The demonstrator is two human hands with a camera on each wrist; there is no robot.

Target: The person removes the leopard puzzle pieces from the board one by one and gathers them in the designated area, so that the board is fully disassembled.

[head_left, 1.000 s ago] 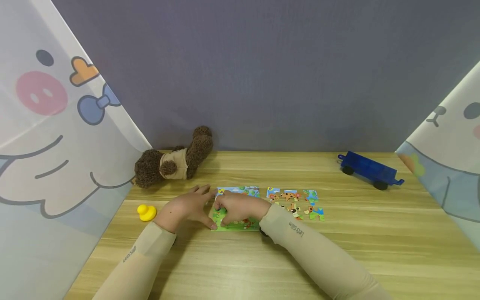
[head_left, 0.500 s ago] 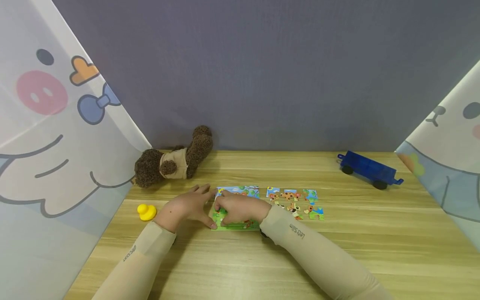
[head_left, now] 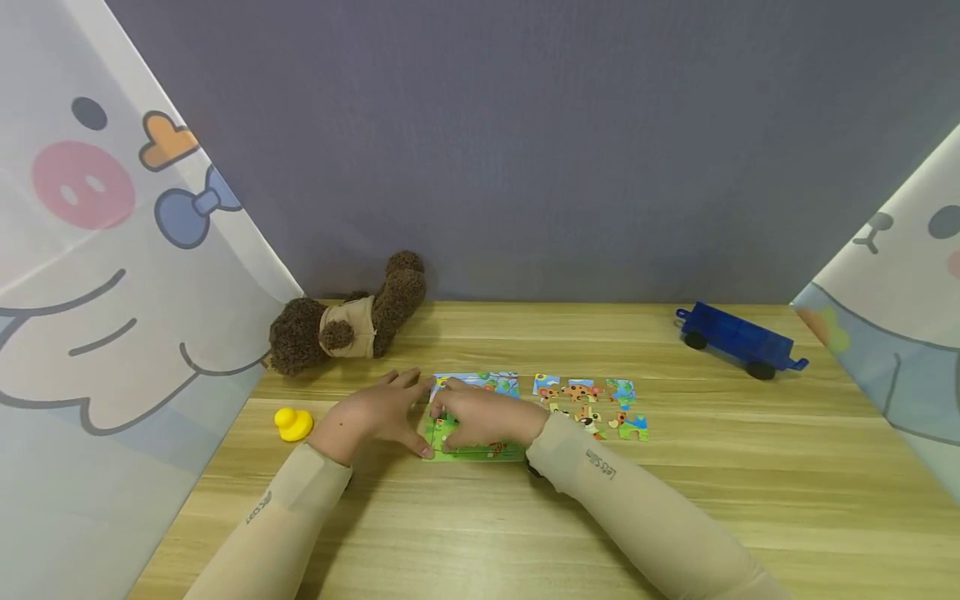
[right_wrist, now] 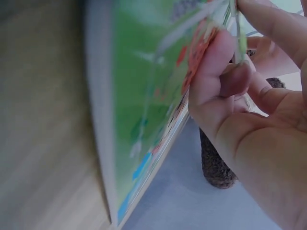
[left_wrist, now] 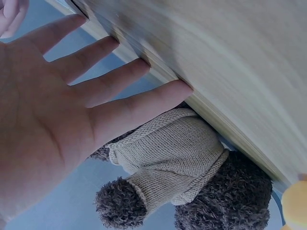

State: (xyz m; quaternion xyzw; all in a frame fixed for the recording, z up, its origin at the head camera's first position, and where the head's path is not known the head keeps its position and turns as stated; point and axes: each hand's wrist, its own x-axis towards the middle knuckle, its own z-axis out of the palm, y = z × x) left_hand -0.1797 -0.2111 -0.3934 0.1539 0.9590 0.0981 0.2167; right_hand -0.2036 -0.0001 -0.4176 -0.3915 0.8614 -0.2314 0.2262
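A picture puzzle board (head_left: 472, 455) with a green lower edge lies on the wooden table, partly hidden under my right hand (head_left: 487, 417). Close over its left part, that hand pinches a thin puzzle piece (right_wrist: 241, 44), seen edge-on in the right wrist view. Several puzzle pieces (head_left: 588, 392) with spotted animal parts lie to the right of the board. My left hand (head_left: 375, 417) is at the board's left side, thumb tip by its lower left corner. In the left wrist view its fingers (left_wrist: 139, 103) are straight and spread, tips at the table surface.
A brown plush bear (head_left: 348, 329) in a knitted beige top lies at the back left. A yellow rubber duck (head_left: 293, 425) sits left of my left hand. At the back right stands a blue toy wagon (head_left: 738, 337). A grey wall (head_left: 540, 150) rises behind the table.
My right hand and forearm have shifted slightly to the right over the board. The left hand has stayed in place, and the loose pieces have not moved.
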